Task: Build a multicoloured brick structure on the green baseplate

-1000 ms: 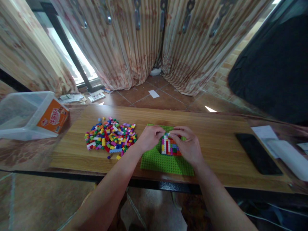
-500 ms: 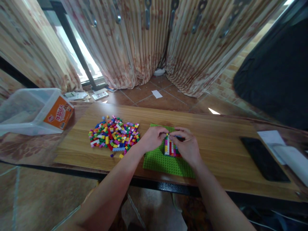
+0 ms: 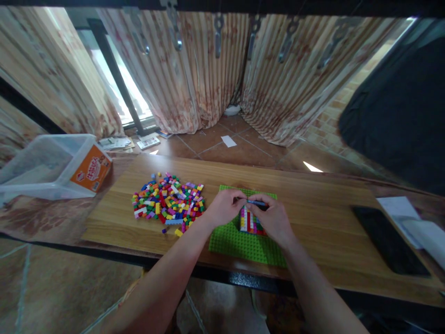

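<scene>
Over a green studded baseplate (image 3: 239, 248), both my hands meet at the far part of a multicoloured brick build (image 3: 248, 223). My left hand (image 3: 226, 206) is closed in a pinch, its fingertips touching those of the other hand; what they hold is hidden. My right hand (image 3: 274, 218) has thumb and forefinger closed around a blue brick (image 3: 257, 202); whether it is attached to the build cannot be told. White, red, yellow and pink rows show in the build below the fingers. To the left lies a pile of loose toy bricks (image 3: 167, 202).
A clear plastic bin (image 3: 52, 178) with an orange label stands at the far left of the wooden table (image 3: 320, 222). A black flat device (image 3: 387, 239) and white papers (image 3: 399, 208) lie on the right. Curtains hang beyond the table.
My fingertips have come closer together over the build, and the blue brick shows more plainly between my right fingers. The whole view has shifted slightly downward.
</scene>
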The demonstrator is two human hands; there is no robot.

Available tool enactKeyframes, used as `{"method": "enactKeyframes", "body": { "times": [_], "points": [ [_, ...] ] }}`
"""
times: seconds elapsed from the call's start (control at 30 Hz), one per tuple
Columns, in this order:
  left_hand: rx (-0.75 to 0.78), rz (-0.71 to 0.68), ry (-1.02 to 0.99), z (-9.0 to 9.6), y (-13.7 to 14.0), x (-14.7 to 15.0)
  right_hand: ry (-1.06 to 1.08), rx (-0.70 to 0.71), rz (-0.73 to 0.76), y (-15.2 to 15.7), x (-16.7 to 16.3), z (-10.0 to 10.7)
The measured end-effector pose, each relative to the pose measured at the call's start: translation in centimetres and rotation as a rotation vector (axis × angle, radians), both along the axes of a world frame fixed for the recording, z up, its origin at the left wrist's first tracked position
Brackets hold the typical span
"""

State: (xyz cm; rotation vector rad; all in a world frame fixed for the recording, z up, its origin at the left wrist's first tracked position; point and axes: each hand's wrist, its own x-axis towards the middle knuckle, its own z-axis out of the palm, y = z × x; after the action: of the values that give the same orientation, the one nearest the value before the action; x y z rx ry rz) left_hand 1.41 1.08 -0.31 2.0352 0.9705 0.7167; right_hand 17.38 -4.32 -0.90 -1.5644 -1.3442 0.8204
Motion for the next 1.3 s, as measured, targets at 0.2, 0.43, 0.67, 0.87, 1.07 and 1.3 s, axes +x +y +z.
{"method": "enactKeyframes", "body": {
  "times": [0.2,0.43,0.67,0.87,1.07,1.3],
  "points": [
    [-0.033,0.045,0.005,0.0,-0.1,0.4,-0.006,-0.001,0.012,-0.1,0.0,0.0],
    [-0.037,0.086,0.032,0.1,-0.4,0.7,-0.069,-0.009,0.017,-0.2,0.6,-0.7],
    [-0.033,0.097,0.06,-0.1,-0.4,0.8,-0.087,-0.009,0.043,0.2,1.4,-1.1],
    [0.033,0.102,0.055,-0.2,-0.7,1.1,-0.106,0.033,0.07,0.9,2.2,-1.4],
    [0.019,0.05,0.133,2.0,1.5,-4.7,-0.209,0.126,-0.003,0.7,3.1,-0.9],
    [-0.017,0.074,0.498,3.1,2.5,-10.5,-0.243,0.214,-0.033,-0.1,3.7,-0.4]
  ]
}}
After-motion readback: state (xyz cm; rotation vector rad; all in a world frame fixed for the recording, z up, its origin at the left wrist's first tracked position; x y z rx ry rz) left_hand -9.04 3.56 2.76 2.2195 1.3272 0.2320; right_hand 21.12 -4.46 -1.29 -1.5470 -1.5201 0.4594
